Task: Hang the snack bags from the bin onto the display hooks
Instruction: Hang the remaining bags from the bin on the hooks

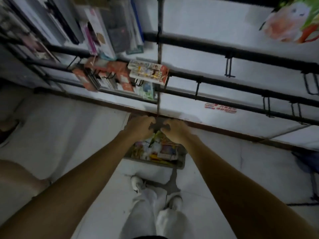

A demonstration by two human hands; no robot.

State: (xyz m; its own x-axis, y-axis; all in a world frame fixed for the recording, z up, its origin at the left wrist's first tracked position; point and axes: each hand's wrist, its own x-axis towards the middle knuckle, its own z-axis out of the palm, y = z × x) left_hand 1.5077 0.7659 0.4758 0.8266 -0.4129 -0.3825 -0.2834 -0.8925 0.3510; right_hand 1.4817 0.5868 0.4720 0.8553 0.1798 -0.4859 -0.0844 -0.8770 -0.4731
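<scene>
Arms: forearms point(77, 183) bare, entering from both lower corners.
Hands: left hand point(142, 127) and right hand point(176, 131) bare.
Legs: loose white trousers point(165, 219), bottom centre.
Feet: white shoes point(137, 184).

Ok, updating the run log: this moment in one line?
stage: reach into bin; left hand: curled at far end; right hand: same; snack bags: in bin; grip: unclear

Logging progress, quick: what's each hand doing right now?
Left hand: curled over the bin; grip unclear.
Right hand: curled too; cannot tell what it holds.
</scene>
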